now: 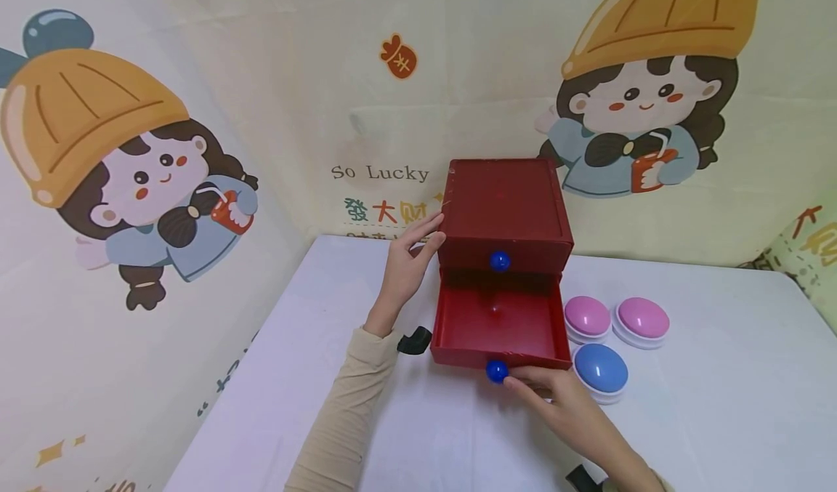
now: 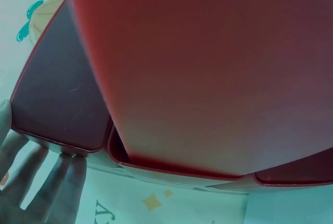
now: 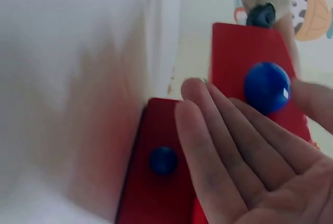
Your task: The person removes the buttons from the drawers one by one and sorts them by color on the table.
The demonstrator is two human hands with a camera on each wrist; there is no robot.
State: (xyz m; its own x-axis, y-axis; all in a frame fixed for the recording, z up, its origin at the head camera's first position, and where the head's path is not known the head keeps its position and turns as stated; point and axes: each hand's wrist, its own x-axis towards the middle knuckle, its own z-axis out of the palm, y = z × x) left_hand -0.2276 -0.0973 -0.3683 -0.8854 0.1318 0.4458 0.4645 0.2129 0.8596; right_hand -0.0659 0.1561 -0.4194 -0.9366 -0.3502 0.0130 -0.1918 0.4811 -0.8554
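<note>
A dark red box with two drawers (image 1: 506,201) stands on the table; its upper drawer is closed and has a blue ball knob (image 1: 500,261). The lower drawer (image 1: 451,357) is pulled out, its red floor showing. My right hand (image 1: 575,408) pinches the lower drawer's blue ball knob (image 3: 267,87) between thumb and index finger, the other fingers stretched alongside. In the right wrist view the upper knob (image 3: 163,160) shows farther off. My left hand (image 1: 407,267) rests its straight fingers against the box's left side; those fingers (image 2: 39,177) show in the left wrist view.
Right of the drawer stand two pink domed push lights or buttons (image 1: 587,316) and a blue one (image 1: 601,368). A white cover lies over the table (image 1: 719,405). Behind hangs a printed cloth (image 1: 314,78). Black wrist-worn pieces (image 1: 415,341) sit by both sleeves.
</note>
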